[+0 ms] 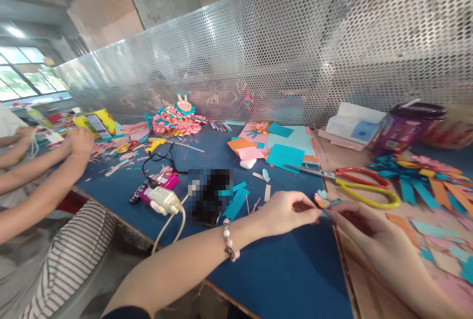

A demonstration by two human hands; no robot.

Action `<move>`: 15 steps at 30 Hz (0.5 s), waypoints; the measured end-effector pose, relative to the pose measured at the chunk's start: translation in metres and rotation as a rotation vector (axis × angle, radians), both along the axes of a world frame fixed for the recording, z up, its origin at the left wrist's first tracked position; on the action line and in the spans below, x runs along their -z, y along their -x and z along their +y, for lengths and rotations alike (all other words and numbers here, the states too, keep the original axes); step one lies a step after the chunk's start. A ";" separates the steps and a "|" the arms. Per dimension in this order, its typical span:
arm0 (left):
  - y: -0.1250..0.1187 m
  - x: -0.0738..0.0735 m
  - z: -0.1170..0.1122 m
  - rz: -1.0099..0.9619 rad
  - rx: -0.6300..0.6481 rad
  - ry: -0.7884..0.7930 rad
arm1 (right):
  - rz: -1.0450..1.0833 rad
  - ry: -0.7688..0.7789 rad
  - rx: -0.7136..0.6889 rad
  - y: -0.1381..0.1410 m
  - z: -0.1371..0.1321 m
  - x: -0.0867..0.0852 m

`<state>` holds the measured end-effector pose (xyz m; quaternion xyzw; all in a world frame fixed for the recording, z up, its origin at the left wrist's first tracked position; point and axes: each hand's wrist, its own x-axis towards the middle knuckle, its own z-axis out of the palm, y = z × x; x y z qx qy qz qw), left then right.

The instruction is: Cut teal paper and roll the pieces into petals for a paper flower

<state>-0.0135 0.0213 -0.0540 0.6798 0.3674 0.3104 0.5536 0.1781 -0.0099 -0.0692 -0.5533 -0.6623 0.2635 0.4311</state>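
Note:
Fingertips pinched, my left hand (283, 214) holds a small cluster of paper pieces (320, 196) in pale blue, pink and orange. My right hand (377, 237) meets it from the right, thumb and index finger closed on a narrow blue paper strip (332, 204). The two hands' fingertips nearly touch over the table's edge strip. Just beyond them lie scissors (369, 195) with one red and one yellow handle, blades pointing left. Small paper scraps (267, 192) and blue strips (236, 203) lie left of my left hand.
Coloured paper sheets (286, 155) lie behind, before a perforated metal screen (258, 53). A phone (212, 198) and a power adapter (162, 198) with cables are at left. Fringed paper flowers (410, 181) and a purple container (408, 126) stand right. Another person's hands (79, 144) work at far left.

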 end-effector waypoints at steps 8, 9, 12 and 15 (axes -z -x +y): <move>-0.001 0.002 0.000 -0.019 0.002 -0.039 | 0.021 -0.033 0.042 0.004 -0.002 -0.003; -0.002 0.002 0.000 -0.024 0.000 -0.034 | 0.026 -0.030 0.047 0.004 -0.002 -0.003; -0.002 0.002 0.000 -0.033 -0.009 -0.039 | 0.038 -0.012 0.065 0.004 -0.003 -0.003; -0.002 0.002 -0.001 -0.036 -0.020 -0.062 | 0.046 0.012 0.084 0.004 -0.004 -0.003</move>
